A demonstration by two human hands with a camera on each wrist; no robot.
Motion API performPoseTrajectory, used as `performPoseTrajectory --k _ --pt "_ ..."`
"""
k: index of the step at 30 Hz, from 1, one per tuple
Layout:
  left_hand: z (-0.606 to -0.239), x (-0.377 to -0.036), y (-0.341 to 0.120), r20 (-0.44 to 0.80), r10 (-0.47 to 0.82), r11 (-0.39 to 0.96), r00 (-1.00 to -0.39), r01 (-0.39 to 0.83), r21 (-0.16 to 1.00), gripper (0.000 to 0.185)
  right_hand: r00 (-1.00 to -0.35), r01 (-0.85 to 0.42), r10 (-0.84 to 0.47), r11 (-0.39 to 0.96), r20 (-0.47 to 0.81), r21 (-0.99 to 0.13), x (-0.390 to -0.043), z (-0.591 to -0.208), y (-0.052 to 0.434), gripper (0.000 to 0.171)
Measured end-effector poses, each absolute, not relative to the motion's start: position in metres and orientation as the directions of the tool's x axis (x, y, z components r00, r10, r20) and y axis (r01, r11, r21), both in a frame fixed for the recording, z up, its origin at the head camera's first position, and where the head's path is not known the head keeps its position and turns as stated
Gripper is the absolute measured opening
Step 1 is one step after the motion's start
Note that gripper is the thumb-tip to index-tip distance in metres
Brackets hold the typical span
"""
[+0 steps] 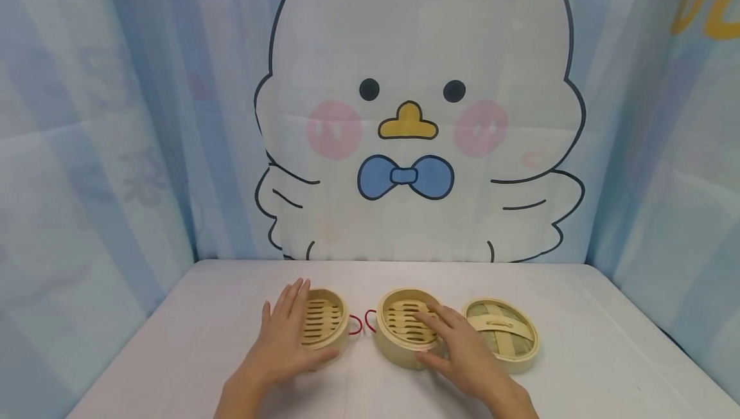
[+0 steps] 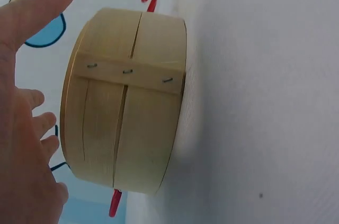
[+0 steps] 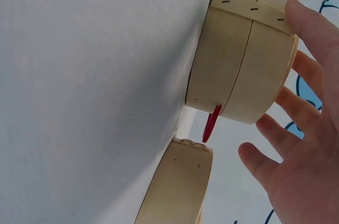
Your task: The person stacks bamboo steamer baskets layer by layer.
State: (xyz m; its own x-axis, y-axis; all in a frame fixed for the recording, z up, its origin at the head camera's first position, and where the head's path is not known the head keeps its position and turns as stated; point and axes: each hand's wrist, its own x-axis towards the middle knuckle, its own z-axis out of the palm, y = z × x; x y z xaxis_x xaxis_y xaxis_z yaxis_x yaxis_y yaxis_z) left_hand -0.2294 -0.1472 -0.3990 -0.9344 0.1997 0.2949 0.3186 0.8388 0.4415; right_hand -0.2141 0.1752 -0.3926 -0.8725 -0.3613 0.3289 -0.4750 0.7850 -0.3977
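White cloth covers the table, and behind it a pale blue curtain printed with a large cartoon chick is hung. Three round bamboo pieces are set in a row near the front edge, close together.

On the left stands a small round bamboo steamer basket with a slatted floor; a red loop handle is seen at its right side. The left hand is laid against its left wall with fingers straight and spread, the thumb low near the front of the wall; nothing is clasped. In the left wrist view a gap shows between the palm and the stapled wall, so firm contact cannot be confirmed.

In the middle stands a second round slatted bamboo steamer basket. The right hand is rested over its right rim, fingers extended and loosely spread across the slats, not curled into a grip. To the right lies a round woven bamboo lid with a flat strap handle, just beside the hand.

Both baskets are judged to be light, stiff and dry, with thin bent-wood walls that could crack or spring at the stapled seam if squeezed hard. They would best be taken by opposite sides of the wall, or lifted under the rim.
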Motion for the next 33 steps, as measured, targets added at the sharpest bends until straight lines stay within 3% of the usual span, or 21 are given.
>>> performPoseTrajectory --k 10,24,33 --pt "-0.404 -0.229 -0.167 0.242 0.194 0.783 -0.951 0.299 0.546 0.131 -0.864 -0.493 -0.382 0.777 0.328 -0.391 -0.213 -0.393 0.178 0.056" --pt "-0.412 -0.230 -0.174 0.164 0.117 0.662 -0.980 0.200 0.723 0.133 -0.818 -0.565 -0.427 0.719 0.385 -0.405 -0.217 -0.395 0.182 0.031" --pt "-0.415 -0.229 -0.175 0.143 0.068 0.622 -0.987 0.154 0.767 0.130 -0.820 -0.567 -0.427 0.697 0.381 -0.439 -0.219 -0.394 0.183 0.021"
